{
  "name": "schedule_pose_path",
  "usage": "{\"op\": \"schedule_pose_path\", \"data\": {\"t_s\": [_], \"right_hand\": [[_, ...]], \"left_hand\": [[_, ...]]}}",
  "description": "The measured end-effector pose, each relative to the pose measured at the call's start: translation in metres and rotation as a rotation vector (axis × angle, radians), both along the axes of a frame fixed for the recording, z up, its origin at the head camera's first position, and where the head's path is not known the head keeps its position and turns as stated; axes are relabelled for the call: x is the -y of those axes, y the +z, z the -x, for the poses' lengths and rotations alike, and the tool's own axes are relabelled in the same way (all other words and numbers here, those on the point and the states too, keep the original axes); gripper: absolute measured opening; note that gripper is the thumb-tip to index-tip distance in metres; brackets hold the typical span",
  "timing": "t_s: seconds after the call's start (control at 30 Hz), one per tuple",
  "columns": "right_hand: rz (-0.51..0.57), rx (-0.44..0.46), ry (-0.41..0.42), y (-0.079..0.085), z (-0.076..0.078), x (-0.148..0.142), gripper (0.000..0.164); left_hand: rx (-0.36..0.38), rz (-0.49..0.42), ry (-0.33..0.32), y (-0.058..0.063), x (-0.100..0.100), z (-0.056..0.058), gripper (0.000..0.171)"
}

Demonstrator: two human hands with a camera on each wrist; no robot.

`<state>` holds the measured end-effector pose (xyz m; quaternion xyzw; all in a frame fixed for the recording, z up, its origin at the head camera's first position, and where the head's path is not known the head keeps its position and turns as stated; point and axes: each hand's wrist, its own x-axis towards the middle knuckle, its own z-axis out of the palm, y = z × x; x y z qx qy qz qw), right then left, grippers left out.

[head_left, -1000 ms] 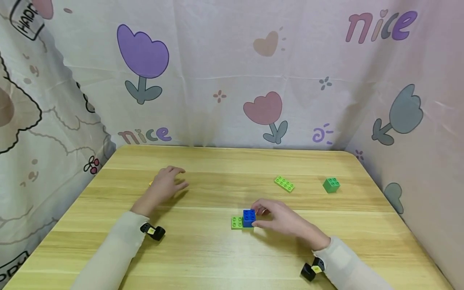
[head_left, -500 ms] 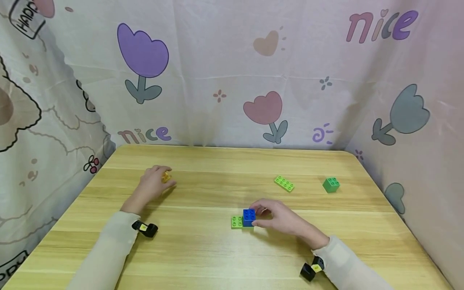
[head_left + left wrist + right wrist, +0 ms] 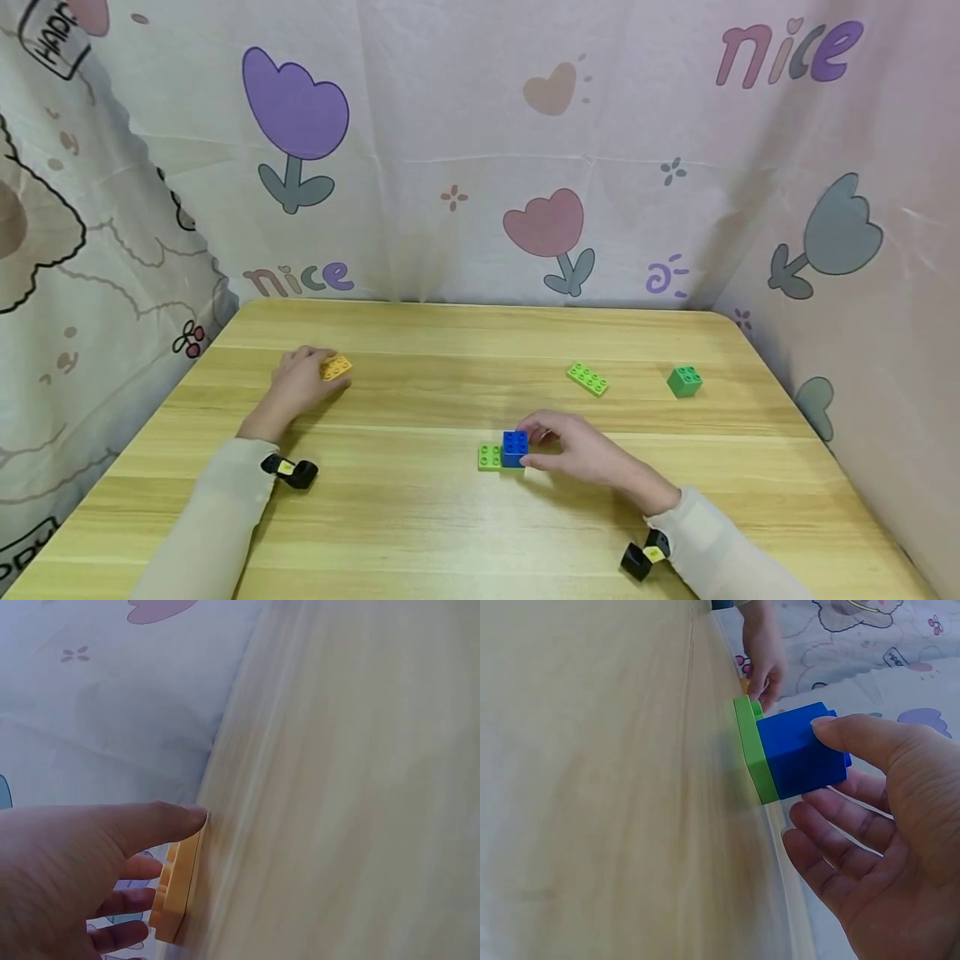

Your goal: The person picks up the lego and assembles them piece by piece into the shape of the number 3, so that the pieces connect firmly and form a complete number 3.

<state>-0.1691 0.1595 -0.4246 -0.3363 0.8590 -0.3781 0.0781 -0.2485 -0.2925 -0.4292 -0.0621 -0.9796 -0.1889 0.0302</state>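
Now, the left hand (image 3: 296, 383) is curved around the orange block (image 3: 339, 367), which lies on the tabletop (image 3: 420, 517) between its thumb and its fingers. I cannot tell if it squeezes the block or just touches it. Part of the block is hidden by that hand, but its long side seems to slant out of the hand, forward and a bit to the right. The left hand is much nearer to it; the right hand (image 3: 573, 450) is well apart, to the right and closer to the person.

The right hand pinches the blue block (image 3: 515, 449) between thumb and fingers. That block sits on one end of the flat green block (image 3: 490, 457), and the bare end points toward the left hand's side. Ahead of the right hand lies the thin green block (image 3: 587, 379), and farther right sits the dark green block (image 3: 685, 382).
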Motion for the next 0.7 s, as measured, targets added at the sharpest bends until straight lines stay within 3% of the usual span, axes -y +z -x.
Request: {"op": "schedule_pose_path", "data": {"t_s": [0.3,0.7], "right_hand": [[-0.011,0.000,-0.003,0.0007,-0.0010,0.0003,0.036],[-0.029,-0.023,-0.007,0.0022,-0.0017,0.0012,0.037]], "left_hand": [[-0.008,0.005,0.024,-0.0014,0.0028,0.0006,0.061],[-0.031,0.021,0.006,-0.0049,0.0056,0.0023,0.053]]}}
